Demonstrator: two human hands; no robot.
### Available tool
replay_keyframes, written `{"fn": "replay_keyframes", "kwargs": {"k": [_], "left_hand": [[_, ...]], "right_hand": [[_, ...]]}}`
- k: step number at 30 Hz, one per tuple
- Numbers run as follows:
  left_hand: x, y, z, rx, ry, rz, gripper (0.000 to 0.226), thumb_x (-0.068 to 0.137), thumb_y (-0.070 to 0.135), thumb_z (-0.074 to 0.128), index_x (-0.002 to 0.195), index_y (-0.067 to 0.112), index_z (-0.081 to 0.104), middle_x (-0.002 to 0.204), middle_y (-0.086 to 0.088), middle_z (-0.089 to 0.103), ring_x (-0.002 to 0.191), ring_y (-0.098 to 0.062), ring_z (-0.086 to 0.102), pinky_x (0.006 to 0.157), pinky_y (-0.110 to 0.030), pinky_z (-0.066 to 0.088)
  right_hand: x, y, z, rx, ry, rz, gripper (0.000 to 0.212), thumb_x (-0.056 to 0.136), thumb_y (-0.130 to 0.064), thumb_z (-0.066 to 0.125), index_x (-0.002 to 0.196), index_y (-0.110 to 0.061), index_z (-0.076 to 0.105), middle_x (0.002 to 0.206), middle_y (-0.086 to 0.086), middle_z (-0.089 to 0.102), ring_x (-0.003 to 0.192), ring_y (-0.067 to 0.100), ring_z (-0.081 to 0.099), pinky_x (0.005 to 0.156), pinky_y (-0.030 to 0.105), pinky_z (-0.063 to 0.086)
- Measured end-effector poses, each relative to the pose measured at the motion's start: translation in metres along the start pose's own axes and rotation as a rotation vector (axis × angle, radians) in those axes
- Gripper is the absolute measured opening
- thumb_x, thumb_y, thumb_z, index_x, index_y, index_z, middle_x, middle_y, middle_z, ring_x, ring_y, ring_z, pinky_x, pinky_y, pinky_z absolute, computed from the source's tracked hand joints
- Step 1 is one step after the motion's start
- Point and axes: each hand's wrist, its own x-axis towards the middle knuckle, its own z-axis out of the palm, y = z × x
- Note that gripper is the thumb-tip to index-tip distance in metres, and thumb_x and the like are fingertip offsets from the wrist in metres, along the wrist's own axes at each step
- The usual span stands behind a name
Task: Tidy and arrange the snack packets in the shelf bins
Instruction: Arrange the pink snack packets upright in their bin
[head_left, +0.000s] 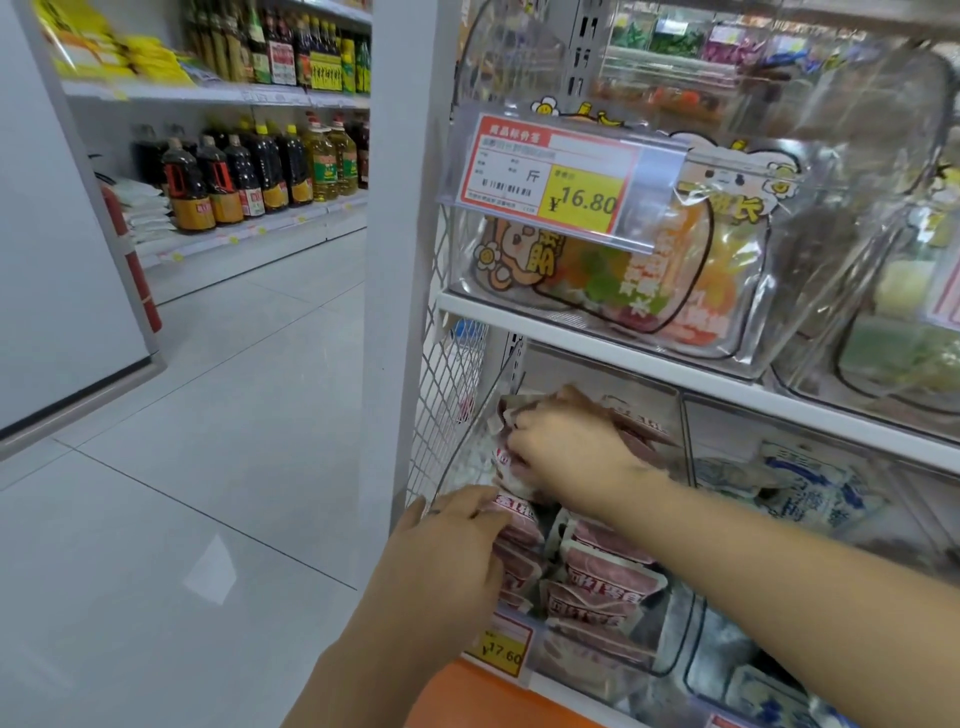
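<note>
Both hands are inside the clear lower-left shelf bin (670, 660), which holds several pinkish-red snack packets (602, 577). My right hand (566, 452) reaches in from the right and grips a bunch of these packets (639, 423) near the back of the bin. My left hand (447, 551) is lower, at the bin's left side, with its fingers pressed on a row of upright packets (517, 519). The blue-and-white packets (810, 493) lie in the neighbouring bin to the right.
Above is a white shelf (597, 338) with a clear bin of colourful candy bags (670, 270) and a price tag reading 16.80 (550, 176). A wire mesh side panel (447, 384) and a white post (400, 260) bound the left. Across the aisle stand oil bottles (249, 171).
</note>
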Motion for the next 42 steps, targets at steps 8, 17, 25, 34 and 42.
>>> {"fn": "replay_keyframes", "kwargs": {"k": [8, 17, 25, 34, 42], "left_hand": [[0.000, -0.010, -0.007, -0.060, 0.017, 0.045, 0.040, 0.095, 0.020, 0.039, 0.128, 0.036, 0.054, 0.133, 0.024, 0.047, 0.121, 0.006, 0.041, 0.117, -0.033, 0.013], [-0.004, -0.010, -0.011, -0.057, 0.025, 0.045, 0.041, 0.096, 0.015, 0.036, 0.126, 0.035, 0.056, 0.131, 0.021, 0.052, 0.122, 0.002, 0.043, 0.114, -0.024, 0.003], [-0.006, -0.011, -0.011, -0.056, 0.048, 0.062, 0.039, 0.095, 0.015, 0.037, 0.123, 0.031, 0.059, 0.129, 0.017, 0.055, 0.119, -0.003, 0.047, 0.112, -0.024, 0.005], [-0.003, -0.011, -0.011, -0.068, 0.041, 0.062, 0.038, 0.097, 0.018, 0.036, 0.124, 0.034, 0.057, 0.129, 0.020, 0.055, 0.120, 0.002, 0.045, 0.111, -0.022, 0.005], [-0.004, -0.011, -0.009, -0.064, 0.016, 0.040, 0.043, 0.096, 0.019, 0.036, 0.133, 0.037, 0.049, 0.139, 0.024, 0.044, 0.130, 0.005, 0.033, 0.118, -0.032, -0.001]], "right_hand": [[0.005, 0.013, 0.004, 0.350, 0.037, -0.137, 0.016, 0.090, -0.015, 0.056, 0.104, -0.020, 0.054, 0.110, 0.001, 0.052, 0.087, 0.019, 0.047, 0.064, 0.024, 0.030], [0.010, 0.015, 0.007, 0.226, -0.379, -0.255, 0.078, 0.066, -0.055, 0.076, 0.135, -0.035, 0.047, 0.154, -0.003, 0.012, 0.134, 0.024, 0.020, 0.101, 0.036, 0.036], [0.015, 0.005, 0.020, 0.078, -0.221, -0.408, 0.076, 0.069, -0.054, 0.071, 0.137, -0.036, 0.042, 0.144, 0.003, 0.029, 0.123, 0.022, 0.027, 0.100, 0.037, 0.031], [0.016, 0.019, 0.013, 0.403, -0.320, -0.226, 0.063, 0.078, -0.021, 0.070, 0.137, -0.023, 0.049, 0.134, 0.002, 0.044, 0.123, 0.022, 0.038, 0.101, 0.033, 0.035], [0.012, 0.023, 0.015, 0.613, -0.255, -0.200, 0.025, 0.082, -0.003, 0.056, 0.099, -0.013, 0.071, 0.104, -0.001, 0.062, 0.094, 0.017, 0.057, 0.084, 0.033, 0.044]]}}
